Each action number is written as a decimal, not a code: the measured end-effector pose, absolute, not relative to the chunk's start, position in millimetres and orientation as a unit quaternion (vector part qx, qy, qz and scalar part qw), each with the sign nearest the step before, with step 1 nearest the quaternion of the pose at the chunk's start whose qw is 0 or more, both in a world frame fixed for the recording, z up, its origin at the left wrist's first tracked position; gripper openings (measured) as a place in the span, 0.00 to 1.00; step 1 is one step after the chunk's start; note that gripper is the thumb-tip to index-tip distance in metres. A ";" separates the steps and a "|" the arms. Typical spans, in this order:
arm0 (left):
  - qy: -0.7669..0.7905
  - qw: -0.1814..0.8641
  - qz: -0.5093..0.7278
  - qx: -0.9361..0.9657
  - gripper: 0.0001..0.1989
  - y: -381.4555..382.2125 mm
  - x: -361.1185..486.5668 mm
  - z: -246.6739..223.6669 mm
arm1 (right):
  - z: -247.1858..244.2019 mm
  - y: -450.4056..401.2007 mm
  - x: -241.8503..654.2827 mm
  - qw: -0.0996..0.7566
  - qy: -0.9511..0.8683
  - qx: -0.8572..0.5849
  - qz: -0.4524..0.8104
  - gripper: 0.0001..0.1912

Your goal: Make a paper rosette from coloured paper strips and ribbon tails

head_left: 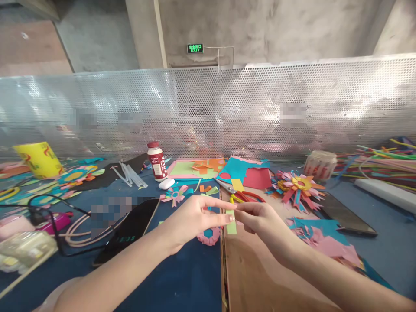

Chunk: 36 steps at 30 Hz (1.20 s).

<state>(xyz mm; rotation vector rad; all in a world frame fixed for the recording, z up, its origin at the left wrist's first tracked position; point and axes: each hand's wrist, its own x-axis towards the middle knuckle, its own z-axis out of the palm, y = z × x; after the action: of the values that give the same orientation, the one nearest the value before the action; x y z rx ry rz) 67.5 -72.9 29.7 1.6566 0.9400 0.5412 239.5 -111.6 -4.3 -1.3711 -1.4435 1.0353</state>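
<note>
1. Pinched green paper strip (231, 228) in left hand (194, 214), over brown side of table (260, 277).
2. Had fingertips of right hand (261, 218) just beside strip; couldn't tell whether gripping it too.
3. Saw paper ring (208, 239) near left hand, scissors (232, 190) just beyond both hands, bottle (156, 164) farther back.

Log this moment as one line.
left grip: holding light-green paper strip | right grip: at strip's right edge | beyond: red-handled scissors, Costa bottle

Green strip (232, 228) and pink-rimmed ring (208, 239) partly hidden behind the hands (191, 214).
</note>
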 end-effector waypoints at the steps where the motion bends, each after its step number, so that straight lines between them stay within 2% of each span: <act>1: 0.399 0.551 0.228 0.697 0.21 -72.5 67.3 28.8 | -4.4 -110.9 239.7 0.432 -0.584 -0.548 0.414 0.11; 10: 0.391 0.511 0.271 0.716 0.19 -65.3 64.9 24.1 | -2.5 -110.8 239.6 0.437 -0.610 -0.553 0.363 0.16; 21: 0.409 0.432 0.269 0.757 0.21 -60.9 61.2 21.0 | -6.2 -109.8 240.3 0.444 -0.555 -0.528 0.464 0.16; 26: 0.409 0.422 0.258 0.767 0.21 -61.2 61.1 19.7 | -5.1 -109.9 240.0 0.444 -0.556 -0.509 0.484 0.18; 36: 0.408 0.426 0.261 0.764 0.21 -60.8 60.9 18.0 | -4.2 -111.4 239.5 0.453 -0.563 -0.491 0.486 0.15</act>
<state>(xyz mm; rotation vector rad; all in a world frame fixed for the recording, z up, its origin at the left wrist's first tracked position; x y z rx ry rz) 60.9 -60.8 18.0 1.9096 1.0184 0.6526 239.5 -111.4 -4.2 -1.2120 -1.3893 1.2010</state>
